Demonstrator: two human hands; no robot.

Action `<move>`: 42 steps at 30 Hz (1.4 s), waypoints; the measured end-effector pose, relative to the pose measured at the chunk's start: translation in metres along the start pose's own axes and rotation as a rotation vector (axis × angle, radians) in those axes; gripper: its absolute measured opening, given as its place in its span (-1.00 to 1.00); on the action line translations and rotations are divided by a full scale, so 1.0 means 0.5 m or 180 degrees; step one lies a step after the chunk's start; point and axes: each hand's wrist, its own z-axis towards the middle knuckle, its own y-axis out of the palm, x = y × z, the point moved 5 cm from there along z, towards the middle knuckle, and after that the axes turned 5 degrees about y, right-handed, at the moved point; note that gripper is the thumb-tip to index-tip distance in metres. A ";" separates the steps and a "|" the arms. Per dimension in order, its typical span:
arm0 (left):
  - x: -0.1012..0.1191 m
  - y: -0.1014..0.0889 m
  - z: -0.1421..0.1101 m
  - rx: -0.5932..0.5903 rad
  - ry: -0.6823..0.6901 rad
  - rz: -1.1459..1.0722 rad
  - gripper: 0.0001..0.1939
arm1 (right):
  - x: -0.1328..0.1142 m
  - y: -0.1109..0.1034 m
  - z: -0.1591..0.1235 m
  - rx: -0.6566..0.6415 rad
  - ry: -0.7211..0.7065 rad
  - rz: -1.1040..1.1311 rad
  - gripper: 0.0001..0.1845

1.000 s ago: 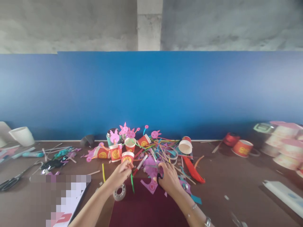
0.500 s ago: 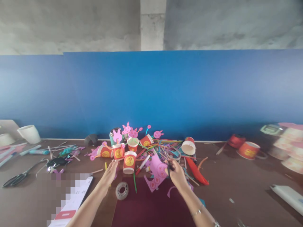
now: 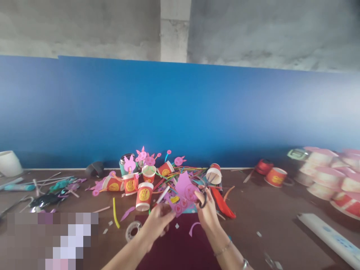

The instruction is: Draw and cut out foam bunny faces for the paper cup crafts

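Observation:
My left hand is closed, its thumb and fingers pinching the lower left corner of a sheet of pink paper with drawn ovals and hearts. My right hand has its fingers in the dark handles of a pair of scissors, blades pointing up and away. Its fingertips also meet the right edge of the pink paper. Under the hands lies a dark red mat. A roll of tape is just left of my left wrist, and a curled pink offcut lies between my forearms.
Red paper cups, some with pink animal cutouts, stand behind the hands. Colourful pipe cleaners are heaped beside them. A red pouch-like thing lies to the right, with stacked pink-and-white cups farther out. A blue partition closes off the back.
My left hand has moved right and nearer, from beside the cups to the pink paper, and now grips it. The scissors are turned with their blades up. The view has swung right.

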 end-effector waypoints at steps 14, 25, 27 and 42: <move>0.031 -0.022 0.039 0.0893 0.0863 -0.1310 -0.56 | 0.023 0.078 -0.060 -0.2153 0.0766 -0.0993 -0.61; 0.016 0.003 0.036 0.0486 0.0785 -0.1217 -0.60 | 0.048 0.081 -0.049 -0.1913 0.0601 -0.0896 -0.56; 0.015 0.003 0.034 0.0472 0.0766 -0.1211 -0.60 | 0.043 0.082 -0.050 -0.1902 0.0585 -0.0945 -0.57; 0.011 -0.001 0.041 0.0495 0.0679 -0.1393 -0.59 | 0.026 0.087 -0.055 -0.1842 0.0513 -0.1167 -0.57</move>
